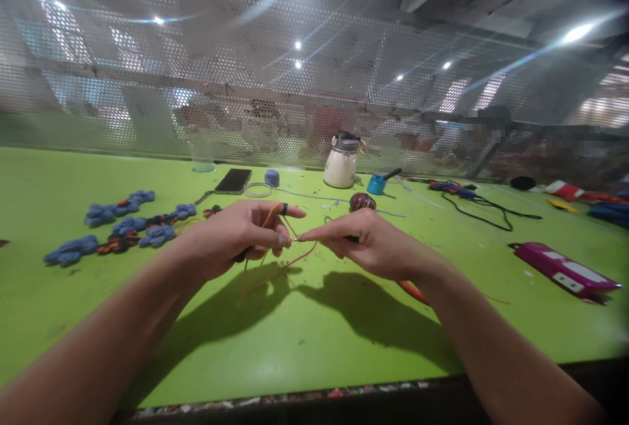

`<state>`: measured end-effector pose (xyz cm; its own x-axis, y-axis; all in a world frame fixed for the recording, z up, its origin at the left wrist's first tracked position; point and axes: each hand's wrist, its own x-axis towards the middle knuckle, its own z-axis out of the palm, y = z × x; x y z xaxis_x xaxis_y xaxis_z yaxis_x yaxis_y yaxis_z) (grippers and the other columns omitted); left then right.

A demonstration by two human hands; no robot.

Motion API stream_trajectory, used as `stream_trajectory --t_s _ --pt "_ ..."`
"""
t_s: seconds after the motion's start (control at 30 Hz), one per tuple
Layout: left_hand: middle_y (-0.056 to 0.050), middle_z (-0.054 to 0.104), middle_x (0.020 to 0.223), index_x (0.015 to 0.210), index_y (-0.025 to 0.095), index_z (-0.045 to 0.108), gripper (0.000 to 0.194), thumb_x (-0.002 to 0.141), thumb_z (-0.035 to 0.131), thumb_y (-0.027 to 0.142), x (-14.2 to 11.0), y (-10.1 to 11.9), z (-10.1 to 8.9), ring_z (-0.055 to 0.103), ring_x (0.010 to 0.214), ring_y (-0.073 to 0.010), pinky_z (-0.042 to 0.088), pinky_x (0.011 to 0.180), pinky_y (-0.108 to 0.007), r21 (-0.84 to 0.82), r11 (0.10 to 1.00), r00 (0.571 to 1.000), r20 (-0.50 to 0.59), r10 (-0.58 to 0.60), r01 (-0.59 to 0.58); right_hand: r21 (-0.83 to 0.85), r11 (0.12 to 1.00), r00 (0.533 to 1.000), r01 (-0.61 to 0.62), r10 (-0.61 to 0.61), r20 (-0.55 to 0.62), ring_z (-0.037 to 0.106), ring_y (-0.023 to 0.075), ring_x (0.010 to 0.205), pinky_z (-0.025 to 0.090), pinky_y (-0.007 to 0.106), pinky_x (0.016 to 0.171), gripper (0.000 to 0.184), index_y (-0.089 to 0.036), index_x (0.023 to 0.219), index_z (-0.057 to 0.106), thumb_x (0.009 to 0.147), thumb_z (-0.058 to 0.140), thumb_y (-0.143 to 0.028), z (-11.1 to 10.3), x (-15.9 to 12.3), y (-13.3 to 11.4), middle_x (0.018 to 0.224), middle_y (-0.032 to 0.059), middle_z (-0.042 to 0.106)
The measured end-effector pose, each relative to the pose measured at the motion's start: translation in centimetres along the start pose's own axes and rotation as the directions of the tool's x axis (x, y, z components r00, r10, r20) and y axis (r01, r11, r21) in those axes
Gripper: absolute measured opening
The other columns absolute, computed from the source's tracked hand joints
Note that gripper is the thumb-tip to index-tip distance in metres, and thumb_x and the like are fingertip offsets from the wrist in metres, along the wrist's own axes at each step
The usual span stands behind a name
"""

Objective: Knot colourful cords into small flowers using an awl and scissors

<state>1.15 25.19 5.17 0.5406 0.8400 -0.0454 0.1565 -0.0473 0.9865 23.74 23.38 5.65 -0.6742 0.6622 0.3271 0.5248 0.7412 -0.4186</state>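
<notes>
My left hand (pixel 246 232) pinches orange yarn (pixel 289 263) between thumb and fingers, with a strand looped over the raised index finger, which wears a dark band. Opposite it, my right hand (pixel 371 241) is closed around a crochet hook (pixel 295 240), its metal tip meeting the yarn at my left fingertips. Most of the hook is hidden by my right fingers. Loose orange ends hang below both hands. Blue crocheted flowers (pixel 158 236) and dark-and-orange ones lie left of my left hand. Just beyond my right hand sits a multicoloured yarn ball (pixel 362 202).
Along the back of the green table (pixel 265 359) stand a phone (pixel 232 181), a blue yarn ball (pixel 272 177), a white bottle (pixel 341 162) and a blue pot (pixel 377 184). A purple case (pixel 565 270) and a cabled tool (pixel 455 189) lie right. An orange-red object (pixel 413 292) is partly under my right forearm.
</notes>
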Motion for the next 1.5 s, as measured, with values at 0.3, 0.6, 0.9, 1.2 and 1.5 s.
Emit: stream_trajectory --t_s 0.3,0.6,0.9,1.2,1.5 --pt "0.001 0.057 0.070 0.116 0.015 0.056 0.052 0.066 0.068 0.014 0.2 0.0 0.1 0.044 0.055 -0.0078 0.024 0.044 -0.022 0.035 0.999 1.000 -0.024 -0.014 0.015 -0.018 0.999 0.999 0.035 -0.035 -0.013 0.049 0.0075 0.055 0.037 0.019 0.055 0.034 -0.017 0.113 0.067 0.086 0.048 -0.009 0.3 0.0 0.1 0.072 0.0038 0.069" --pt "0.002 0.055 0.069 0.118 0.016 0.056 0.051 0.068 0.069 0.016 0.3 -0.1 0.1 0.045 0.055 -0.0083 0.024 0.044 -0.022 0.037 0.999 1.000 -0.027 -0.004 0.005 -0.002 1.000 0.999 0.026 -0.027 -0.021 0.054 0.0086 0.059 0.039 0.019 0.057 0.035 -0.016 0.112 0.067 0.085 0.047 -0.008 0.6 0.1 0.1 0.076 0.0048 0.070" --pt "0.003 0.056 0.064 0.118 0.016 0.056 0.053 0.067 0.070 0.017 0.2 0.0 0.3 0.045 0.053 -0.0089 0.024 0.045 -0.022 0.048 0.999 0.998 -0.055 -0.012 0.015 -0.009 1.000 0.999 0.004 -0.004 -0.040 0.050 0.0087 0.057 0.035 0.020 0.054 0.034 -0.016 0.112 0.067 0.085 0.047 -0.009 1.0 0.1 0.2 0.071 0.0042 0.068" --pt "0.002 0.059 0.065 0.116 0.015 0.058 0.054 0.063 0.070 0.016 0.3 0.3 0.5 0.050 0.056 -0.0115 0.026 0.047 -0.024 0.080 0.997 0.996 -0.092 -0.007 0.014 0.014 1.000 0.998 -0.026 0.027 -0.065 0.045 0.0079 0.054 0.034 0.020 0.053 0.035 -0.016 0.111 0.068 0.084 0.047 -0.009 1.1 0.0 0.2 0.066 0.0025 0.064" --pt "0.004 0.059 0.061 0.110 0.012 0.059 0.051 0.061 0.071 0.014 0.3 0.2 0.8 0.053 0.057 -0.0121 0.039 0.063 -0.029 0.054 0.998 0.994 -0.112 0.015 -0.009 0.093 0.994 0.996 -0.059 0.065 -0.064 0.039 0.0070 0.052 0.032 0.020 0.051 0.040 -0.015 0.111 0.068 0.079 0.047 -0.005 1.3 0.2 0.1 0.058 -0.0014 0.052"
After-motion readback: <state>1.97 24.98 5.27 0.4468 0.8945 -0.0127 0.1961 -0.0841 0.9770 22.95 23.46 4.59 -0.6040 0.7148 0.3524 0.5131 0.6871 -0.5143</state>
